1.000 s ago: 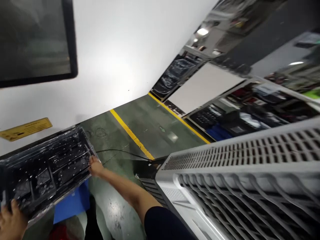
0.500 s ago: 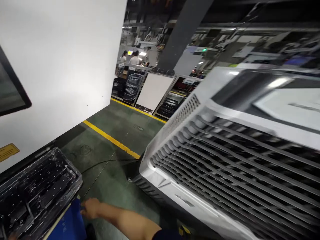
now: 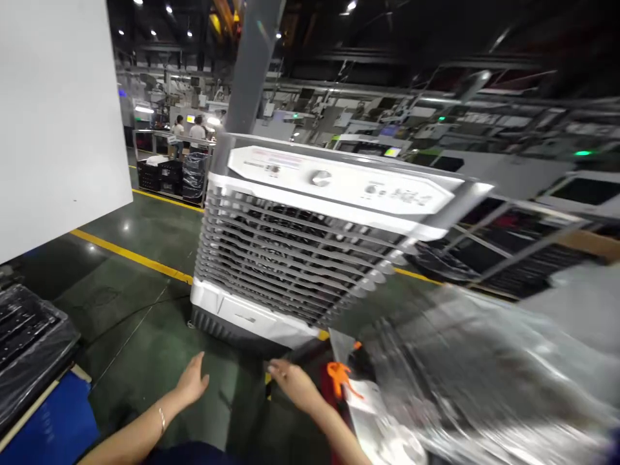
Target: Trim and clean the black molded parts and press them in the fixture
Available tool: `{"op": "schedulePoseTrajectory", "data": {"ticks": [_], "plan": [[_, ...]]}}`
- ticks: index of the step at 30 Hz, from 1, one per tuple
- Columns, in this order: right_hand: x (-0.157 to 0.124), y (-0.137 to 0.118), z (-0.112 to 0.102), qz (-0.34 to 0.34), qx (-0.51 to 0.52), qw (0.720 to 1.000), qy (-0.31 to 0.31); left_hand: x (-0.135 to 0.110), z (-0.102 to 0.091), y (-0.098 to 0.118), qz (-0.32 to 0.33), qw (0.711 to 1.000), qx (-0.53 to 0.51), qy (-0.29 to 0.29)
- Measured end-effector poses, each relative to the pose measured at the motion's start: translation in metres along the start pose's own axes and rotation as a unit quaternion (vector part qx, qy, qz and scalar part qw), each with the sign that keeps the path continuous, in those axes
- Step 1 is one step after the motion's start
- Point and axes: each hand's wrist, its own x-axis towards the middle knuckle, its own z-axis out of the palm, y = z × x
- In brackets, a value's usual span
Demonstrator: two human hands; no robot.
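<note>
My left hand (image 3: 192, 382) is raised above the green floor with thumb and fingers apart, holding nothing. A bracelet (image 3: 162, 421) circles its wrist. My right hand (image 3: 296, 385) reaches in from the lower right, fingers loosely bent and slightly apart, with nothing visible in them. In front of both hands stands a large air cooler (image 3: 290, 252) with a slatted grille and a knob panel. Just right of my right hand is an orange clamp-like tool (image 3: 340, 378), blurred, beside clear plastic wrap (image 3: 465, 361) over a dark stack.
At the left, a plastic-wrapped black tray (image 3: 33, 342) rests on a blue bin (image 3: 58, 416). A white machine wall (image 3: 58, 123) rises above. Yellow lines (image 3: 130, 255) and a cable cross the floor. People (image 3: 196, 131) stand at far benches.
The view has swung right, bringing the whole cooler and the wrapped stack into sight. My right hand has left the blue bin's edge, and my left hand has come into fuller view.
</note>
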Motion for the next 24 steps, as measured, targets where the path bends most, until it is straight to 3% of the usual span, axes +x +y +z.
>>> {"op": "schedulePoseTrajectory", "data": {"ticks": [2,4,5,7,9,12,16,20,24], "plan": [[0.003,0.027,-0.080,-0.004,-0.033,0.999,0.035,0.004,0.030,0.048,0.057,0.997,0.028,-0.034],[0.005,0.047,-0.159,0.009,-0.086,0.989,0.123,0.008,0.057,0.098,0.121,0.988,0.071,-0.064],[0.005,0.056,-0.196,-0.012,-0.162,0.966,0.201,0.010,0.070,0.124,0.159,0.980,0.090,-0.082],[0.005,0.072,-0.259,-0.004,-0.255,0.919,0.301,0.015,0.098,0.178,0.242,0.956,0.115,-0.120],[0.006,0.091,-0.303,0.032,-0.287,0.901,0.324,0.019,0.128,0.232,0.330,0.924,0.121,-0.151],[0.011,0.126,-0.335,0.073,-0.334,0.898,0.278,0.025,0.177,0.304,0.448,0.870,0.098,-0.183],[0.016,0.173,-0.350,0.105,-0.386,0.891,0.214,0.035,0.250,0.375,0.561,0.803,0.056,-0.192],[0.015,0.202,-0.362,0.114,-0.409,0.882,0.206,0.045,0.330,0.425,0.625,0.772,0.025,-0.113],[0.010,0.215,-0.368,0.080,-0.402,0.881,0.235,0.053,0.407,0.451,0.665,0.746,-0.020,-0.020]]}}
